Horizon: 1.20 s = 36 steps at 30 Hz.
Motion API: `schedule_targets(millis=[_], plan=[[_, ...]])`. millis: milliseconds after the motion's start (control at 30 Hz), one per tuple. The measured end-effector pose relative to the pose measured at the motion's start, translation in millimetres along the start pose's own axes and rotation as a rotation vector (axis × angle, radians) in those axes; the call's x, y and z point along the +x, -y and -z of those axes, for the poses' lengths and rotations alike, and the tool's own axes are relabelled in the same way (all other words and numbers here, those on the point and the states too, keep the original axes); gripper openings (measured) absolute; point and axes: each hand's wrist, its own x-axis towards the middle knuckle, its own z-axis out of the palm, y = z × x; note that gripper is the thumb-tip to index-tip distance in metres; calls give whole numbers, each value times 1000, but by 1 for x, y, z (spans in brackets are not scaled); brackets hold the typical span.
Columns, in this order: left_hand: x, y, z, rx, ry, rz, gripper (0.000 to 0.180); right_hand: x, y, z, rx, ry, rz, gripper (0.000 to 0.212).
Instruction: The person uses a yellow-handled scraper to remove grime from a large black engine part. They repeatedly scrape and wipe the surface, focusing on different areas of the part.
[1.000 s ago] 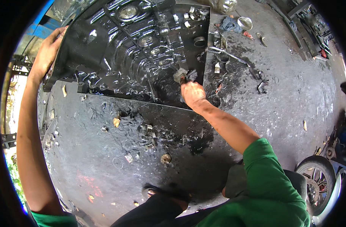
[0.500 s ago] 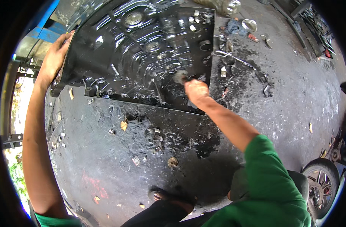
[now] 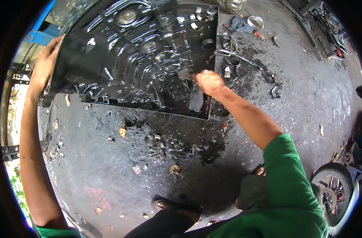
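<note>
A large black, wet metal casing with ribs and round bosses stands tilted in a shallow dark tray. My left hand is closed over the casing's left edge; some of its fingertips are hidden behind it. In my right hand is a brush, its grey bristles against the casing's lower right part. The fist hides most of the brush handle. Just below the fist, a grey flat piece lies in the tray. A metal ring and several small metal parts sit at the tray's right side.
A long metal tool lies on the oily floor right of the tray, near a blue rag and a round cup. A dark rag and a round part lie nearer. At lower right stands a wheel.
The whole view has shifted, so the casing and tray appear farther left. The brush has moved slightly up relative to the tray, and more of the grey flat piece shows. Both hands keep their hold.
</note>
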Motion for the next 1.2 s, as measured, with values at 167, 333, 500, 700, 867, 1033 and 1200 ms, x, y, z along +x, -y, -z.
schedule_targets(millis=[167, 333, 500, 700, 867, 1033, 1200], plan=[[-1, -3, 0, 30, -23, 18, 50, 6, 5, 3, -98, 179, 76, 25], [-5, -9, -1, 63, -53, -9, 48, -7, -9, -9, 297, -34, -180, 31], [-7, -10, -1, -92, 0, 38, 46, -13, -6, -17, 307, -49, -241, 37], [-6, -13, -4, 20, -51, -24, 47, -12, 17, -9, 527, -177, -361, 33], [-7, -13, -1, 39, -38, 38, 48, -16, 16, -1, 653, -182, -552, 37], [-8, -15, -2, 6, -21, 34, 45, -8, 15, 0, 562, -144, -475, 25], [-8, -14, -2, 69, -64, 7, 45, -7, 24, -6, 672, -157, -625, 37]])
